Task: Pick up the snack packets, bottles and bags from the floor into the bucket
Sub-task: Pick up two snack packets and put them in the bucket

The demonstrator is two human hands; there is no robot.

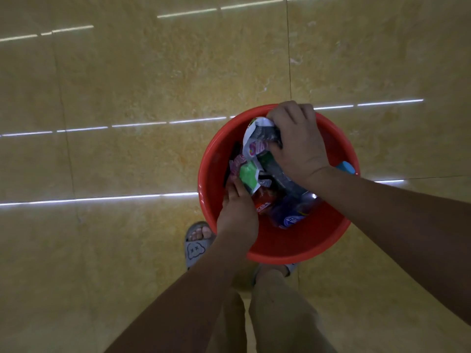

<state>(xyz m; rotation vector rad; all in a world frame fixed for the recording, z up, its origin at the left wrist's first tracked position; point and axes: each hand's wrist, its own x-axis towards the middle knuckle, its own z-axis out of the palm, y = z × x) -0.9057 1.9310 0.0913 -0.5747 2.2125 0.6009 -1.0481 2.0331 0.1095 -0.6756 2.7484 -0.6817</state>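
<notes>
A red bucket (293,247) stands on the floor in front of my feet, filled with snack packets and bottles. My right hand (297,141) reaches in over the far rim and is shut on a crumpled white and grey packet (257,135). My left hand (238,212) is inside at the near left, its fingers pressed on a green and white packet (248,175). A red packet (263,202) and a clear bottle with a purple label (290,215) lie lower in the bucket. A blue object (346,167) shows at the right rim.
Glossy yellow floor tiles (153,85) with light-strip reflections surround the bucket. My left foot in a grey slipper (196,244) stands just left of the bucket, and my legs (275,314) are below it.
</notes>
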